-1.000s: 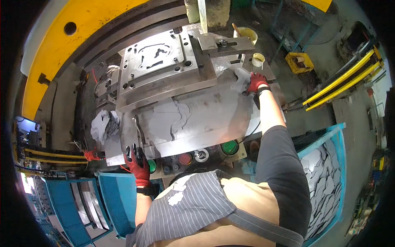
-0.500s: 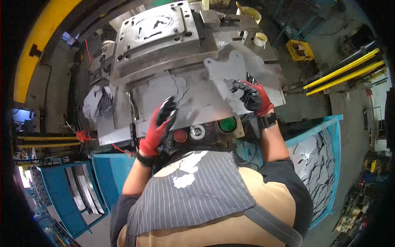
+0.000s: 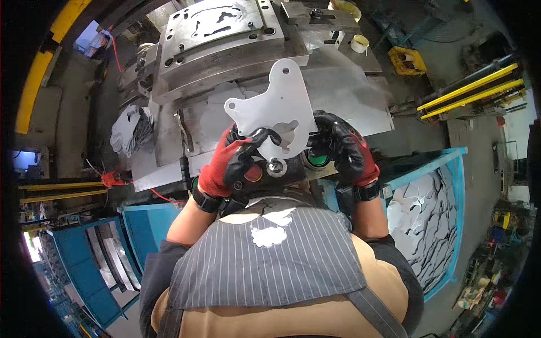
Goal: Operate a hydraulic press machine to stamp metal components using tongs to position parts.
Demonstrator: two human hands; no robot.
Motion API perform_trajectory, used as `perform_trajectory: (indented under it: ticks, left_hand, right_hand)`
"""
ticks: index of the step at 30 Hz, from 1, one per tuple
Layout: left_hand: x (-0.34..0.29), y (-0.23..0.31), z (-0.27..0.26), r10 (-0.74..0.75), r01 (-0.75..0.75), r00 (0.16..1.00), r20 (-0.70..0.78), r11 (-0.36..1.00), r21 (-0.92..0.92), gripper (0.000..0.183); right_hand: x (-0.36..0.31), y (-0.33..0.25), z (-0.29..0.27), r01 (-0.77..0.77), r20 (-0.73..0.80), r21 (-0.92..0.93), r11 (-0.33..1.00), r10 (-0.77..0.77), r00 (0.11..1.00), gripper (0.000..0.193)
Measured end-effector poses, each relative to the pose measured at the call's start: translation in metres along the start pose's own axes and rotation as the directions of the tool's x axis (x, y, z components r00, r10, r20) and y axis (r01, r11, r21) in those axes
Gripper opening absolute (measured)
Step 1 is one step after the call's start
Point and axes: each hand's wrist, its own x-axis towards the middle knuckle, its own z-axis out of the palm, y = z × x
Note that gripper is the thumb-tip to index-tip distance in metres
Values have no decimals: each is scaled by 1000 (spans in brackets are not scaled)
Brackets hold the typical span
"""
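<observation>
Upright in front of me is a flat grey metal plate [image 3: 273, 107] with two rounded lugs, small holes and an irregular cut-out near its lower end. My left hand [image 3: 236, 160], in a red and black glove, pinches its lower-left edge, with thumb and fingertips by the cut-out. Gloved alike, my right hand [image 3: 344, 149] has its curled fingers on the plate's lower-right edge. Behind the plate, more flat grey pieces [image 3: 222, 101] lie on the steel work surface [image 3: 194, 127].
A heavy steel die block [image 3: 225, 62] stands at the back. Stacked plates [image 3: 129, 132] sit at left, near a long-handled tool [image 3: 183, 135]. A green button [image 3: 317, 159] and a red button [image 3: 252, 172] line the front edge. At right, a blue bin [image 3: 459, 214] holds many plates.
The plate has come toward me and left from the right side of the work surface. My left hand has moved in and taken hold of its left edge; the right hand keeps its grip.
</observation>
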Motion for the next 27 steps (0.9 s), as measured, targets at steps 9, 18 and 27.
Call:
perform_trajectory:
  ticks: [9, 18, 27]
  left_hand:
    - [-14, -23, -8, -148, 155, 979, 143, 987, -40, 45]
    - [-9, -10, -9, -95, 92, 989, 117, 995, 33, 48]
    - [-10, -20, 5, -100, 96, 993, 68, 993, 62, 50]
  right_hand:
    - [7, 44, 0, -15, -260, 58, 998, 29, 965, 34]
    - [2, 48, 0, -44, -212, 423, 905, 146, 966, 30]
    - [4, 75, -2, -147, -113, 516, 844, 237, 965, 36]
